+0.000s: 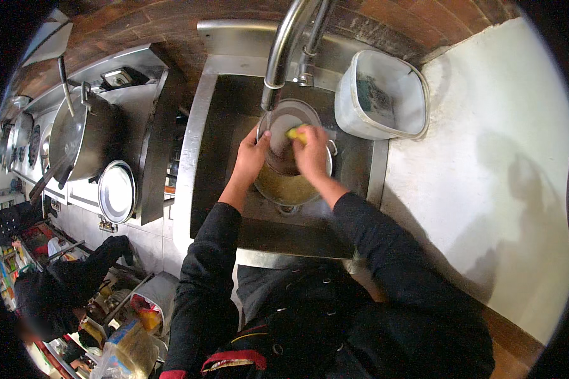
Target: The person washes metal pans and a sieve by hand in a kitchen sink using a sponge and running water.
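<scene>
My left hand [252,158] grips the left rim of a round metal lid or shallow dish [284,118], tilted under the faucet spout [271,94]. With my right hand [310,154] I hold a yellow-green sponge [296,134] against its inner face; that hand is blurred. Below the round piece is a metal pot [289,187] with a loop handle at its right side, standing in the deep stainless-steel sink [218,189]. The pot's inside looks yellowish; whether it holds liquid I cannot tell.
A translucent plastic tub [346,109] stands at the sink's back right corner, by a white wall. To the left are a stove with a large pot [87,142] and a round metal lid [117,192]. Another person in dark clothing [61,289] is at the lower left, near bags and shelves.
</scene>
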Action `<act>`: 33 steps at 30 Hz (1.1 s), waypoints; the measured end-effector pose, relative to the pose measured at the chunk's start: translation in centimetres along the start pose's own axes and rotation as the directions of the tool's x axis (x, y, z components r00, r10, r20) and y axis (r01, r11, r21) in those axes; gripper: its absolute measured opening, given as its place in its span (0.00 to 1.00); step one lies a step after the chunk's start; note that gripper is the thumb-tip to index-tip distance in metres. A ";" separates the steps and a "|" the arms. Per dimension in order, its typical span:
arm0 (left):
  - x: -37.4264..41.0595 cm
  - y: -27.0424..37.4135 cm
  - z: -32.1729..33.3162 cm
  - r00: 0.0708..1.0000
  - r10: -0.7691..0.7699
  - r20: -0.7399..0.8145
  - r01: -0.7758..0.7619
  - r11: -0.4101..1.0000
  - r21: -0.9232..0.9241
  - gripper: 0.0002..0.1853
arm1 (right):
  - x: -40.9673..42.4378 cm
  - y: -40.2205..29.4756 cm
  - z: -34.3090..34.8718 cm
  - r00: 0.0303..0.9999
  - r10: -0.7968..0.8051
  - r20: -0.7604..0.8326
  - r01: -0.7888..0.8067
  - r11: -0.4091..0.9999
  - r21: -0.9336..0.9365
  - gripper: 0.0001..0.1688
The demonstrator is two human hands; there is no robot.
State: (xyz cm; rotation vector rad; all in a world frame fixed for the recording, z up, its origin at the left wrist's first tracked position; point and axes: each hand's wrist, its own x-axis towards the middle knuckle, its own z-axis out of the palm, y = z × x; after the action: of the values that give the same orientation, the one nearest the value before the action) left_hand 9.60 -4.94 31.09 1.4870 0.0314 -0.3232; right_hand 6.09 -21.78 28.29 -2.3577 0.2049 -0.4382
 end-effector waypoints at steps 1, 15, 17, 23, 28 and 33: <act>0.4 -0.2 0.5 1.000 0.008 -0.030 -0.006 0.998 0.059 0.21 | -1.5 -1.0 0.3 0.999 -0.021 0.024 0.019 0.998 0.068 0.18; 2.9 2.4 1.4 0.967 0.210 0.146 -0.252 0.881 0.401 0.14 | -13.4 14.0 -3.3 0.877 0.395 0.273 -0.400 0.916 -0.038 0.17; 2.4 3.6 1.8 0.932 0.294 0.213 -0.362 0.797 0.483 0.14 | -14.4 14.1 -3.1 0.863 0.415 0.290 -0.415 0.908 -0.064 0.17; 1.5 4.2 1.3 0.652 0.567 0.503 -0.744 0.350 0.569 0.21 | -14.5 15.5 -0.6 0.624 0.583 0.519 -0.763 0.598 0.246 0.16; -0.7 5.5 -2.4 0.825 0.460 0.330 -0.555 0.541 0.632 0.19 | -11.9 15.3 2.0 0.274 0.412 0.869 -0.892 -0.228 0.390 0.17; -4.1 6.0 -10.6 0.902 0.350 -0.253 -0.177 0.835 0.521 0.14 | -10.4 10.0 4.5 0.072 0.348 0.935 -0.997 0.030 0.066 0.17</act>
State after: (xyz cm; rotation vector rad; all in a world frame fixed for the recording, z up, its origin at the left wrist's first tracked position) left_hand 8.95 6.50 36.81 2.0133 0.0160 0.1797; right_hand -2.13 -23.45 15.72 -0.9344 0.7667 0.9314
